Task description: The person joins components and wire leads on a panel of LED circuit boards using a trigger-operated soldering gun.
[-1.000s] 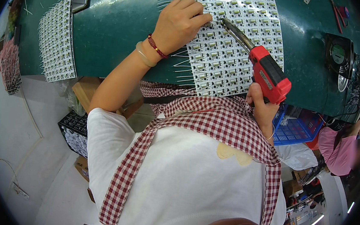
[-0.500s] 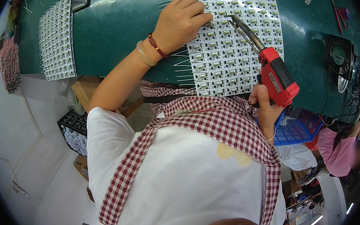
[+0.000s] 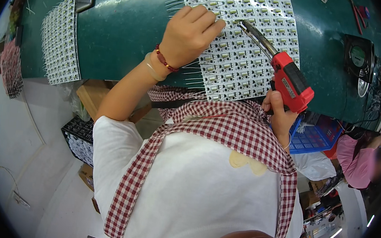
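Observation:
A large white sheet of small circuit boards [image 3: 240, 64] lies on the green table, with thin wires sticking out along its left edge. My left hand [image 3: 192, 32] is over the left part of this sheet, its fingers curled and pinched together. What they hold, if anything, is hidden behind them. My right hand [image 3: 281, 112] is wrapped round the handle of a red and black soldering gun [image 3: 291, 80]. The gun's dark tip points up and left and is at the boards, just right of my left fingertips. Whether it touches a joint is too small to tell.
Another sheet of boards [image 3: 61, 42] lies at the table's left, beside a bundle of pink wires [image 3: 10, 67]. A black device [image 3: 359, 59] stands at the right, with red-handled pliers [image 3: 357, 15] beyond. Below the table edge is a blue basket [image 3: 318, 134]; a person in pink [image 3: 354, 160] is nearby.
The soldering gun and its tip have shifted slightly left and down across the boards. My left hand has turned a little, its fingers staying closed. The sheet has slid slightly left.

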Demonstrator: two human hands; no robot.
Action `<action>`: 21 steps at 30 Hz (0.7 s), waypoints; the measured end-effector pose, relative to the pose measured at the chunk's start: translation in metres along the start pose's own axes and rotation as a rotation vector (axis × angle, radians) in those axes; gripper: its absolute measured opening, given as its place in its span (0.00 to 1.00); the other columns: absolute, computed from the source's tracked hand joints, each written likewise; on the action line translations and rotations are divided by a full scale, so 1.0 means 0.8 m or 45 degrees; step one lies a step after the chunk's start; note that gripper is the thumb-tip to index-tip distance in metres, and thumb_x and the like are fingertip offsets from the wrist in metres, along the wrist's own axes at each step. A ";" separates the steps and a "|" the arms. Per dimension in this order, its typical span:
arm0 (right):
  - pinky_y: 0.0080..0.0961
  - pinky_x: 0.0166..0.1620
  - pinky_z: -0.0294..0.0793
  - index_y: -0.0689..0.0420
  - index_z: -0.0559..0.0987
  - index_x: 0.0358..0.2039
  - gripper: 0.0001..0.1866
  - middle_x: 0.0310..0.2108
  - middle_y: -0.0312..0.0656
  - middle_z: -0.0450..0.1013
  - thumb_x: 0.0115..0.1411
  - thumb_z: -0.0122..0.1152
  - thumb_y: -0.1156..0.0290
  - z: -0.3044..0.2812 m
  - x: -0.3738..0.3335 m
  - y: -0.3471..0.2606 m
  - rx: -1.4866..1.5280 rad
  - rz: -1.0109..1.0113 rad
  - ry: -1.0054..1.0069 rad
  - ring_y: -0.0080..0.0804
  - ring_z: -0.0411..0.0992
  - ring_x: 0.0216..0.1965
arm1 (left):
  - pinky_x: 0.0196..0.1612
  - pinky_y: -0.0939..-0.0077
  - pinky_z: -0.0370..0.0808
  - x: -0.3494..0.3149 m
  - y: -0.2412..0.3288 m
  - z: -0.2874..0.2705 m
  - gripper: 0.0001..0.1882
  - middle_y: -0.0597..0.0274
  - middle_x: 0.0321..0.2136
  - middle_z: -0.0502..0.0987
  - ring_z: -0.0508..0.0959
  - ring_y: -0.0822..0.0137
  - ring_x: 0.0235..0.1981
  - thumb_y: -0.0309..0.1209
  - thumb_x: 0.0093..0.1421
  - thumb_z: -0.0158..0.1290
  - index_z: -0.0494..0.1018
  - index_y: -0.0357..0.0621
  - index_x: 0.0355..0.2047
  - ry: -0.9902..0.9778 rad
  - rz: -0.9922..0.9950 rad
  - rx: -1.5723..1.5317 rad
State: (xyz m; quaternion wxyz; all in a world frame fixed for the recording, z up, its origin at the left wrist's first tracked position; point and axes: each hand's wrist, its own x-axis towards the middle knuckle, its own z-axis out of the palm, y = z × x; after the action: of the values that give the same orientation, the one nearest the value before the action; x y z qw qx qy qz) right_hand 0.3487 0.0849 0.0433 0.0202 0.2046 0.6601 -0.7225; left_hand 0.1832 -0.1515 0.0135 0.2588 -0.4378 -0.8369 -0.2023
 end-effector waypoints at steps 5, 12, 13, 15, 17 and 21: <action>0.17 0.22 0.67 0.62 0.74 0.33 0.08 0.20 0.34 0.70 0.57 0.64 0.73 0.004 0.001 0.002 -0.072 -0.009 -0.033 0.19 0.68 0.19 | 0.26 0.76 0.69 -0.010 0.005 0.010 0.15 0.65 0.21 0.67 0.69 0.67 0.25 0.20 0.39 0.55 0.77 0.41 0.31 -0.082 -0.034 -0.096; 0.17 0.22 0.66 0.61 0.74 0.32 0.07 0.20 0.34 0.71 0.56 0.64 0.75 0.002 0.000 0.008 -0.082 -0.018 -0.043 0.18 0.68 0.18 | 0.27 0.75 0.70 -0.013 0.002 0.012 0.15 0.64 0.21 0.67 0.69 0.66 0.25 0.19 0.39 0.55 0.77 0.40 0.31 -0.059 -0.053 -0.172; 0.17 0.22 0.66 0.61 0.74 0.33 0.07 0.20 0.34 0.71 0.56 0.65 0.75 0.000 0.000 0.009 -0.105 -0.004 -0.043 0.18 0.68 0.18 | 0.28 0.75 0.70 -0.012 0.002 0.013 0.15 0.64 0.21 0.67 0.69 0.66 0.25 0.19 0.39 0.55 0.77 0.40 0.31 -0.065 -0.047 -0.181; 0.17 0.22 0.66 0.61 0.75 0.33 0.08 0.20 0.34 0.71 0.55 0.65 0.76 0.000 0.002 0.010 -0.127 0.010 -0.046 0.18 0.68 0.18 | 0.28 0.74 0.70 -0.012 0.001 0.014 0.15 0.64 0.21 0.67 0.69 0.66 0.25 0.19 0.38 0.55 0.77 0.40 0.31 -0.071 -0.041 -0.187; 0.16 0.23 0.66 0.61 0.76 0.34 0.08 0.21 0.34 0.72 0.54 0.65 0.76 0.002 0.003 0.009 -0.183 0.026 -0.030 0.17 0.68 0.19 | 0.29 0.74 0.71 -0.012 0.003 0.014 0.15 0.64 0.22 0.67 0.69 0.65 0.25 0.19 0.38 0.54 0.76 0.40 0.31 -0.101 -0.047 -0.160; 0.19 0.23 0.65 0.63 0.73 0.24 0.09 0.17 0.38 0.69 0.60 0.58 0.72 -0.001 0.003 0.016 -0.386 -0.172 -0.043 0.22 0.66 0.18 | 0.30 0.74 0.71 -0.014 0.005 0.015 0.15 0.64 0.22 0.66 0.69 0.65 0.26 0.19 0.38 0.54 0.76 0.40 0.31 -0.082 -0.031 -0.160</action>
State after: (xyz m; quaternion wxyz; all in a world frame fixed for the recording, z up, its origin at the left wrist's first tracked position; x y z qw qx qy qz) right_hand 0.3503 0.0847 0.0304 0.0130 0.1421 0.7734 -0.6177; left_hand 0.1889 -0.1490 -0.0022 0.2011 -0.4493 -0.8357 -0.2435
